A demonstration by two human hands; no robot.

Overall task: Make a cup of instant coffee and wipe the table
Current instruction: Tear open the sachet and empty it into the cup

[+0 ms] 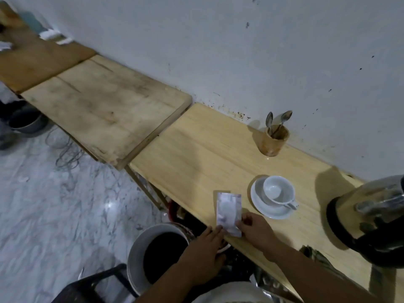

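Sachet (228, 214) in both hands, cup (278, 189) beside

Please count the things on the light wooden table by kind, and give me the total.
Cup: 1
Saucer: 1
Wooden holder: 1
Spoons in the holder: 2
Sachet, held by left hand and right hand: 1
Kettle: 1
Total: 7

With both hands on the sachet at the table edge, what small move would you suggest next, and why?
Probably tear the sachet open at its near end. Both hands, left and right, already pinch that end, the packet looks unopened, and the white cup on its saucer stands empty beside it, ready for the powder. Spoons wait in the wooden holder for stirring afterwards.
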